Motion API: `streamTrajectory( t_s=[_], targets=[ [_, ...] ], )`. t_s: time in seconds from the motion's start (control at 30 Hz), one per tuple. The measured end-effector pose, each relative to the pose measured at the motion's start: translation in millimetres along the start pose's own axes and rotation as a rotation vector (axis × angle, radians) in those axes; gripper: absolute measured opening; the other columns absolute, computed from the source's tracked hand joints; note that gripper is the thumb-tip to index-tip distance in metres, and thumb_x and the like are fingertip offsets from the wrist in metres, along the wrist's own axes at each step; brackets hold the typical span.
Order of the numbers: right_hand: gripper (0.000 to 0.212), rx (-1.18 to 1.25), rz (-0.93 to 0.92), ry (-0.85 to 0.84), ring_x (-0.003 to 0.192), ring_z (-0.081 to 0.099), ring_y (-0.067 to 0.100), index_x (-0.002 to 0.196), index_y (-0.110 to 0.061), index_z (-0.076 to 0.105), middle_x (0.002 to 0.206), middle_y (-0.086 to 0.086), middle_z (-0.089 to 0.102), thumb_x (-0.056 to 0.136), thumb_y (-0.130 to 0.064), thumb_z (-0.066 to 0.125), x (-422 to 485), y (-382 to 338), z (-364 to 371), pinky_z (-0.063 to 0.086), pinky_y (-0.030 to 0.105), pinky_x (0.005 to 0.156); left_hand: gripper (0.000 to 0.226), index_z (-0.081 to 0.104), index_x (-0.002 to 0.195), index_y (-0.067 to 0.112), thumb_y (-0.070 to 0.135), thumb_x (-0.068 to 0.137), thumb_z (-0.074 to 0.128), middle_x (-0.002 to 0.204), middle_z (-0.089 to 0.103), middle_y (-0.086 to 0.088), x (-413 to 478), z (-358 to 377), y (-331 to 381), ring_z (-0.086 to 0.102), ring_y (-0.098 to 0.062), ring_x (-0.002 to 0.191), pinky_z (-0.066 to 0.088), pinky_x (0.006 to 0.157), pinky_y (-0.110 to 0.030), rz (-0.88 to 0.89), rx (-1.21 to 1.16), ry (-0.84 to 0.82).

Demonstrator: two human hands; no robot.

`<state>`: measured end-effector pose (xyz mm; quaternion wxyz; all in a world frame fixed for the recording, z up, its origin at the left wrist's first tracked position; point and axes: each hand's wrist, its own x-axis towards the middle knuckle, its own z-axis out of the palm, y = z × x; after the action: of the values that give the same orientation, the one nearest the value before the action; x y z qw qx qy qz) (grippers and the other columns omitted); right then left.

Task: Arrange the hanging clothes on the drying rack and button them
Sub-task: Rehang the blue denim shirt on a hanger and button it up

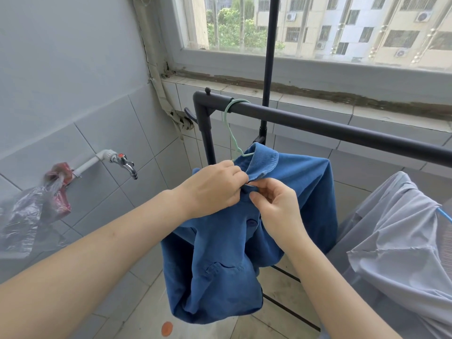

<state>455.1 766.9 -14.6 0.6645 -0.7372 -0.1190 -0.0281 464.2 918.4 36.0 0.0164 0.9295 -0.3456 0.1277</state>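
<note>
Between the two hands, head view: the neck opening of the blue shirt [220, 265], just under its collar [264, 160], is pinched from both sides.
Left hand [212, 189]: fingers curled, grasping one edge of the shirt front at the neck, back of the hand toward the camera.
Right hand [276, 204]: thumb and forefinger nip the other edge, meeting the left hand's fingertips; the remaining fingers are loosely bent.
Below the right hand's thumb: a blue button [252, 222] shows on the shirt front; whether it is fastened cannot be told.
Above the left hand: a pale green hanger [231, 128] hooks over the dark rack bar [342, 129] close to its corner, and the shirt hangs from it, bunched and twisted lower down.
Right of the right hand: a grey garment [396, 241] hangs just beside the shirt.
Left of the left arm: a chrome tap [124, 162] juts from the tiled wall, with a plastic bag [31, 209] hanging near its pipe.
Beyond both hands: a window [342, 25] above the rack bar.
</note>
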Motion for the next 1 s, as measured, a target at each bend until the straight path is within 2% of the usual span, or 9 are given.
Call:
streamTrajectory(
  t_s=[0.07,0.13,0.23,0.37,0.63,0.73,0.83,0.93,1.0],
  targets=[
    [0.031,0.017,-0.011,0.047,0.086,0.064,0.004,0.086,-0.029,0.063,0.087,-0.011,0.069,0.087,0.001,0.055,-0.6,-0.3,4.1,0.051,0.019,0.081,0.015,0.065,0.093,0.0,0.001,0.083,0.054,0.077,0.061,-0.008,-1.7,4.3,-1.7,0.052,-0.024,0.074,0.041,0.07,-0.029,-0.129,-0.186,0.051],
    [0.029,0.025,-0.021,0.083,0.085,0.063,0.003,0.086,-0.029,0.062,0.085,-0.013,0.068,0.088,-0.001,0.054,-0.7,0.6,7.0,0.05,0.017,0.079,0.014,0.065,0.092,0.005,0.004,0.084,0.054,0.07,0.054,0.003,-2.0,5.7,-2.2,0.047,-0.015,0.068,0.033,0.063,-0.023,-0.24,-0.319,0.081],
    [0.029,0.055,-0.003,0.096,0.086,0.063,0.003,0.086,-0.03,0.062,0.085,-0.013,0.068,0.089,-0.003,0.054,-0.8,2.4,8.8,0.051,0.018,0.079,0.012,0.064,0.089,0.012,0.008,0.083,0.054,0.064,0.048,0.013,0.1,6.0,-3.0,0.046,-0.007,0.059,0.033,0.057,-0.021,-0.332,-0.418,0.074],
    [0.024,0.116,0.046,0.127,0.088,0.065,0.004,0.088,-0.028,0.063,0.088,-0.009,0.07,0.089,-0.005,0.057,-1.9,4.5,9.7,0.052,0.021,0.08,0.006,0.06,0.082,0.016,0.013,0.083,0.055,0.064,0.051,0.01,1.5,9.0,-0.9,0.045,-0.008,0.058,0.033,0.057,-0.023,-0.378,-0.413,0.061],
    [0.023,0.171,0.093,0.11,0.084,0.068,0.005,0.084,-0.026,0.065,0.084,-0.007,0.072,0.086,-0.004,0.06,-1.6,0.0,6.4,0.054,0.019,0.075,0.021,0.053,0.07,0.016,0.02,0.09,0.052,0.061,0.049,0.008,2.5,8.8,-0.8,0.043,-0.007,0.056,0.031,0.051,-0.015,-0.467,-0.478,-0.01],
    [0.024,0.201,0.122,0.212,0.087,0.067,0.007,0.086,-0.026,0.063,0.089,-0.005,0.07,0.087,-0.002,0.058,-1.0,1.1,11.8,0.054,0.022,0.078,0.027,0.051,0.066,0.028,0.022,0.092,0.053,0.061,0.048,0.012,4.8,4.6,-0.5,0.044,-0.002,0.056,0.035,0.056,-0.009,-0.485,-0.569,-0.06],
    [0.021,0.328,0.173,0.299,0.088,0.067,0.011,0.09,-0.021,0.062,0.091,-0.001,0.07,0.087,-0.001,0.057,-0.3,-0.5,18.5,0.054,0.022,0.078,0.024,0.058,0.069,0.025,0.022,0.092,0.053,0.063,0.052,0.009,5.4,3.7,-0.4,0.045,-0.003,0.058,0.036,0.056,-0.012,-0.544,-0.704,-0.054],
    [0.009,0.318,0.264,0.244,0.089,0.068,0.014,0.093,-0.017,0.063,0.092,0.003,0.071,0.087,-0.011,0.062,0.7,-0.4,13.6,0.054,0.024,0.078,0.027,0.058,0.067,0.024,0.019,0.093,0.052,0.061,0.051,0.009,4.9,3.7,-0.9,0.044,0.0,0.055,0.035,0.059,-0.017,-0.607,-0.814,-0.033],
    [0.011,0.235,0.331,0.085,0.091,0.068,0.019,0.092,-0.012,0.068,0.091,0.006,0.073,0.088,-0.02,0.062,2.8,-1.2,3.5,0.054,0.031,0.08,0.028,0.058,0.066,0.022,0.017,0.093,0.052,0.059,0.05,0.01,5.4,3.8,-0.3,0.043,0.001,0.052,0.035,0.059,-0.018,-0.64,-0.871,-0.03]
  ],
)
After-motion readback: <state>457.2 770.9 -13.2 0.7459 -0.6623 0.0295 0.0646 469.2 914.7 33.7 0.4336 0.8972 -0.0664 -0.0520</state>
